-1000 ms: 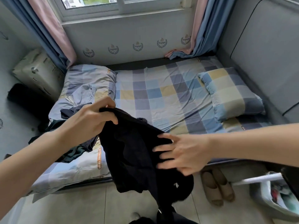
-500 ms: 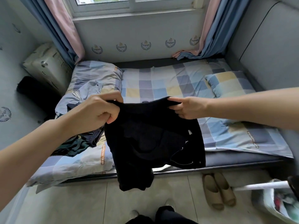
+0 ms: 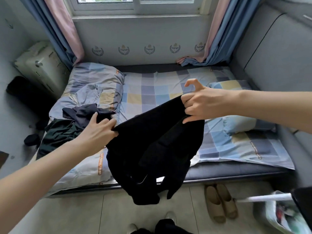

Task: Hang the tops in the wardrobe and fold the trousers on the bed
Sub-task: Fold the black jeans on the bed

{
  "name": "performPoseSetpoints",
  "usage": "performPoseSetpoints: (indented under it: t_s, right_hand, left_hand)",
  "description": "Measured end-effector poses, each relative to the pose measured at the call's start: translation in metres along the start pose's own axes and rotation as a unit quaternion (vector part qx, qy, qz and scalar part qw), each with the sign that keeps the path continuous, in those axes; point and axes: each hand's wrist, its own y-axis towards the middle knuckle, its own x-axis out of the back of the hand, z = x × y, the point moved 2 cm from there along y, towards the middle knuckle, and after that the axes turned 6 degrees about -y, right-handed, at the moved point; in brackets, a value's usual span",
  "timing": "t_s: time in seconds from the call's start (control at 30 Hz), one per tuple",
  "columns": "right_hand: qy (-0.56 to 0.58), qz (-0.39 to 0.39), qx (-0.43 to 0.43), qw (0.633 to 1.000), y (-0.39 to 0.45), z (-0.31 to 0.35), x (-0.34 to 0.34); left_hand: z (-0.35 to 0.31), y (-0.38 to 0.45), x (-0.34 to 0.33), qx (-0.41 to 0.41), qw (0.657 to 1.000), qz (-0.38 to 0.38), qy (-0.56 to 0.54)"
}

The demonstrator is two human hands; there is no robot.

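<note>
Head view, looking down at bed (image 3: 152, 92) under window (image 3: 135, 4). Black garment (image 3: 152, 149) held up in the air over near edge of bed, stretched between both hands and hanging down toward floor (image 3: 84, 213); whether top or trousers cannot be told. Left hand (image 3: 99, 130) gripping left end of garment's upper edge, fingers and thumb curled round the cloth. Right hand (image 3: 200, 102) gripping right end, higher up and further over the bed; lower fingers clenched on the fabric, forefinger and thumb raised and hooked clear of it. Pile of dark clothes (image 3: 72, 122) lying on left part of bed, just beyond left hand, partly on folded quilt (image 3: 94, 83); navy piece on top, dark green piece below. Checked sheet across mattress. Checked pillow (image 3: 236, 122) at right, behind right forearm. Pink and blue curtains (image 3: 64, 27) hanging at both sides of window. Pale suitcase (image 3: 40, 65) standing left of bed against wall, black bag (image 3: 22, 92) beside it. Pair of tan shoes (image 3: 219, 201) on floor near foot of bed. Basket (image 3: 278, 215) with mixed items at bottom right corner, contents blurred. Small dark item (image 3: 31, 139) on floor by left side of bed.
</note>
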Motion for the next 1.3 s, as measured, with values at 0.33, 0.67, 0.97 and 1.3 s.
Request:
performPoseSetpoints:
  t_s: [0.33, 0.67, 0.97, 1.3]
  right_hand:
    - [0.089, 0.081, -0.165, 0.979, -0.053, -0.017, 0.001]
    - [0.010, 0.110, -0.166, 0.980, -0.131, -0.013, -0.031]
    - [0.229, 0.087, -0.216, 0.945, -0.149, 0.004, -0.048]
    - [0.480, -0.152, -0.564, 0.655, -0.133, -0.087, -0.024]
  left_hand:
    - [-0.006, 0.012, -0.032, 0.009, 0.992, 0.121, 0.031]
    - [0.016, 0.011, -0.031, -0.190, 0.975, -0.093, -0.072]
    - [0.016, 0.024, -0.012, -0.040, 0.955, -0.005, -0.293]
    - [0.108, 0.075, 0.081, 0.318, 0.565, -0.153, -0.746]
